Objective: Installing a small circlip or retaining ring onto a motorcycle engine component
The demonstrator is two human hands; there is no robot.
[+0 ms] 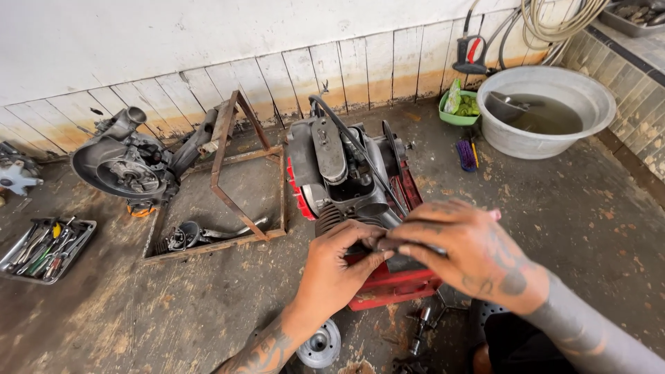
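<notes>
Both hands on engine (346, 173) near end: left hand (339, 266) grips finned cylinder (331, 218), right hand (464, 249) pinches dark part; engine partly stripped, on red stand (395, 284).

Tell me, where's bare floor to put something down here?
Bare floor lies right of the engine, below the grey basin, and lower left, between the tool tray and left hand. Parts crowd around both hands.

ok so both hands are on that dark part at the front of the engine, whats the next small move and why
Probably steady it with the left hand and ease the small dark metal part onto the grey engine block with the right hand. Both hands pinch it right at the finned end, and the engine sits on a red metal stand, so it should stay put.
</notes>
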